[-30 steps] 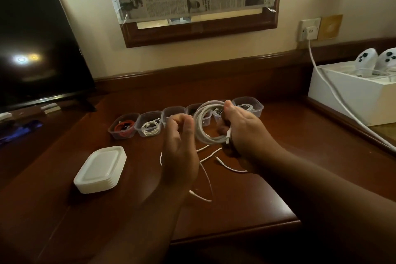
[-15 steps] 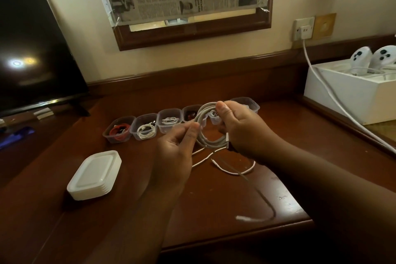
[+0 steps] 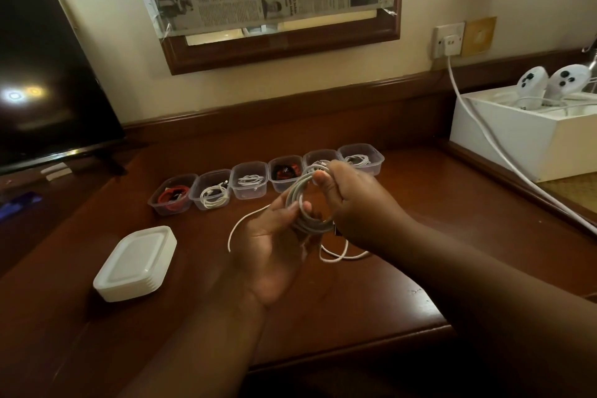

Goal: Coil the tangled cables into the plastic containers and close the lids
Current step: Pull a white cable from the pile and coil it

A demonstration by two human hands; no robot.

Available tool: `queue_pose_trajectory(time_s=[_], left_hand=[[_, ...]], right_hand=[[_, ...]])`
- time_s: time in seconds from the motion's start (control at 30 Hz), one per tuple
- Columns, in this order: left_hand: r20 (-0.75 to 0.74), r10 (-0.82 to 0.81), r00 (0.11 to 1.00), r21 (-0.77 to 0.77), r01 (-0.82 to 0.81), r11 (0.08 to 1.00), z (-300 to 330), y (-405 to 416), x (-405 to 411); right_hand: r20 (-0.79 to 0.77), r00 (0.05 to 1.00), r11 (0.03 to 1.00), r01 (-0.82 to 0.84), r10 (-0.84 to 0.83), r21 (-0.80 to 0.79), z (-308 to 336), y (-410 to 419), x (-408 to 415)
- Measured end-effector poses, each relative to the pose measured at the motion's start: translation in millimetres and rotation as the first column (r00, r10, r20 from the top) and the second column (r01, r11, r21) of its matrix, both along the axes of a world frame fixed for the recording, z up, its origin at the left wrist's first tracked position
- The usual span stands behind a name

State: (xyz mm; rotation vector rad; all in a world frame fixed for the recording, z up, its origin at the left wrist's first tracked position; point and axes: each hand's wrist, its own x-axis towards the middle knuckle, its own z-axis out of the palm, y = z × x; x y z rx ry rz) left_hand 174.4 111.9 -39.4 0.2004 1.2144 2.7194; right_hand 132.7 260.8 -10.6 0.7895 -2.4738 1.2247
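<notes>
Both hands pinch a coiled white cable (image 3: 307,203) above the brown wooden desk (image 3: 371,294): right hand (image 3: 352,200) gripping its top, left hand (image 3: 274,245), now turned palm up, cradling its lower edge. The loose end has swung left. Left lies a white lid stack (image 3: 135,263); beyond, six clear plastic containers (image 3: 248,184) in a row.

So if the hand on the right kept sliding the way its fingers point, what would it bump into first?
Its fingers point left, so the right hand would first press the white cable coil it pinches into the left hand, which holds the coil's other side. How far apart the hands are in depth is unclear.
</notes>
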Motion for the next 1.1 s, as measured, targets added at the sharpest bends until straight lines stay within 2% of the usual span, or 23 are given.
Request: queue_pose_trajectory(time_s=[0.07, 0.1, 0.17, 0.27, 0.3, 0.37, 0.4, 0.43, 0.47, 0.57, 0.6, 0.63, 0.67, 0.7, 0.73, 0.77, 0.83, 0.97, 1.1], left_hand=[[-0.037, -0.029, 0.999, -0.014, 0.029, 0.999, 1.5, -1.8, -2.1], [-0.068, -0.015, 0.998, -0.068, 0.011, 0.998, 3.8, -1.7, -3.1], [-0.124, 0.094, 0.988, -0.232, -0.121, 0.965, 10.0, 2.0, -5.5], [-0.231, 0.272, 0.934, -0.448, -0.350, 0.823, 13.8, 6.6, -7.2], [-0.300, 0.304, 0.904, -0.536, -0.423, 0.730, 13.6, 6.2, -8.0], [-0.504, 0.316, 0.804, -0.695, -0.595, 0.405, 11.9, 1.3, -9.9], [-0.592, 0.284, 0.755, -0.717, -0.653, 0.244, 11.7, -1.4, -10.3], [-0.642, 0.252, 0.725, -0.715, -0.684, 0.147, 11.9, -3.6, -10.2], [-0.654, 0.235, 0.719, -0.715, -0.689, 0.120, 12.8, -4.7, -8.5], [-0.629, 0.225, 0.744, -0.738, -0.662, 0.130, 17.1, -7.2, -2.7], [-0.598, 0.241, 0.764, -0.748, -0.640, 0.176, 20.0, -7.3, 0.5], [-0.536, 0.280, 0.796, -0.743, -0.603, 0.289, 22.9, -7.1, 2.9], [-0.431, 0.324, 0.842, -0.702, -0.538, 0.467, 26.6, -6.1, 5.1], [-0.286, 0.345, 0.894, -0.605, -0.448, 0.658, 29.3, -5.2, 5.4], [-0.140, 0.326, 0.935, -0.473, -0.353, 0.808, 31.1, -5.1, 5.2], [-0.030, 0.284, 0.958, -0.351, -0.276, 0.895, 32.2, -5.9, 5.0], [0.078, 0.192, 0.978, -0.247, -0.168, 0.954, 32.7, -9.6, 5.5], [0.151, 0.044, 0.988, -0.238, -0.007, 0.971, 33.4, -21.8, 3.9], [0.208, -0.071, 0.976, -0.187, 0.110, 0.976, 35.8, -31.2, 5.5]], right_hand=[[-0.017, 1.000, 0.999, 0.022, -0.021, 0.044, 0.3, -0.3, -1.9], [-0.014, 1.000, 0.998, 0.027, -0.026, 0.052, 0.9, -0.9, -2.7], [-0.001, 0.999, 0.997, 0.035, -0.036, 0.069, 1.0, -1.5, -5.6], [-0.015, 0.999, 0.997, 0.047, -0.046, 0.069, 1.5, 0.1, -8.4], [-0.027, 0.999, 0.997, 0.047, -0.046, 0.068, 2.2, 0.6, -8.6], [-0.065, 0.997, 0.994, 0.052, -0.046, 0.096, 3.6, 1.4, -7.6], [-0.083, 0.996, 0.992, 0.055, -0.045, 0.113, 4.5, 1.7, -6.8], [-0.097, 0.994, 0.991, 0.054, -0.042, 0.121, 5.5, 1.9, -5.6], [-0.107, 0.994, 0.991, 0.050, -0.037, 0.123, 6.1, 2.3, -4.9], [-0.144, 0.989, 0.983, 0.070, -0.045, 0.170, 5.9, 5.0, -6.4], [-0.157, 0.986, 0.977, 0.087, -0.057, 0.193, 5.4, 6.6, -7.7], [-0.163, 0.984, 0.973, 0.101, -0.068, 0.207, 5.2, 7.9, -8.7], [-0.167, 0.983, 0.971, 0.110, -0.074, 0.214, 5.1, 9.0, -9.5], [-0.169, 0.983, 0.970, 0.112, -0.076, 0.215, 5.5, 9.6, -9.6], [-0.164, 0.984, 0.971, 0.108, -0.074, 0.212, 5.9, 9.5, -9.6], [-0.154, 0.986, 0.974, 0.099, -0.068, 0.204, 6.9, 8.8, -9.3], [-0.127, 0.990, 0.977, 0.089, -0.065, 0.196, 8.3, 7.1, -9.4], [-0.139, 0.989, 0.975, 0.083, -0.055, 0.208, 9.3, 6.6, -8.5], [-0.235, 0.972, 0.956, 0.091, -0.024, 0.278, 13.6, 9.7, -7.0]])
